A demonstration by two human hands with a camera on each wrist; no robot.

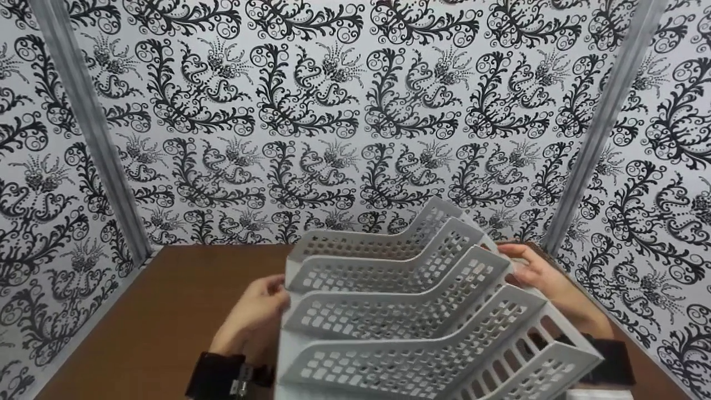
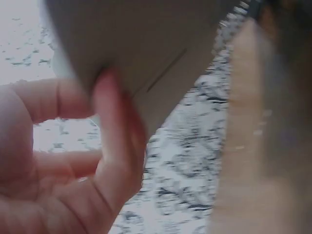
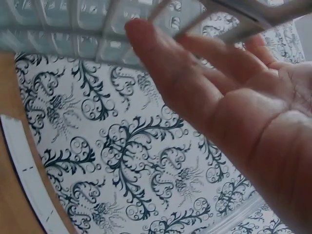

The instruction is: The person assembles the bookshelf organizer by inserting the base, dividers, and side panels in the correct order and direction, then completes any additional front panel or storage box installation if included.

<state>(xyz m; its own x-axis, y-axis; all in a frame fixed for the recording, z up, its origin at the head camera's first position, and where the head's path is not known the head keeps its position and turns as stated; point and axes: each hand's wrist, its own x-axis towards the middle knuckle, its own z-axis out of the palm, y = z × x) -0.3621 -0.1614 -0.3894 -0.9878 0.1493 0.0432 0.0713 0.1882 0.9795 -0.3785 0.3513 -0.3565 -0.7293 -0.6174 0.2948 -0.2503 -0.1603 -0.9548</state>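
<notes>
A grey plastic file organizer [image 1: 383,316] with several perforated upright dividers is held tilted over the table in the head view. My left hand [image 1: 253,311] grips its left edge. In the left wrist view, the thumb and fingers of the left hand [image 2: 107,156] pinch the smooth grey panel of the organizer [image 2: 141,53]. At the far right side, my right hand [image 1: 541,278] holds the slotted end. The right wrist view shows the right hand [image 3: 219,87] with its thumb and fingers around the organizer's slotted frame [image 3: 87,29]; some fingertips are hidden.
A brown wooden table [image 1: 139,311] lies below. Walls with black floral patterns [image 1: 311,111] enclose it at the back and sides, with grey strips [image 1: 94,122] along the corners. A white object [image 1: 600,395] shows at the lower right edge, partly cut off.
</notes>
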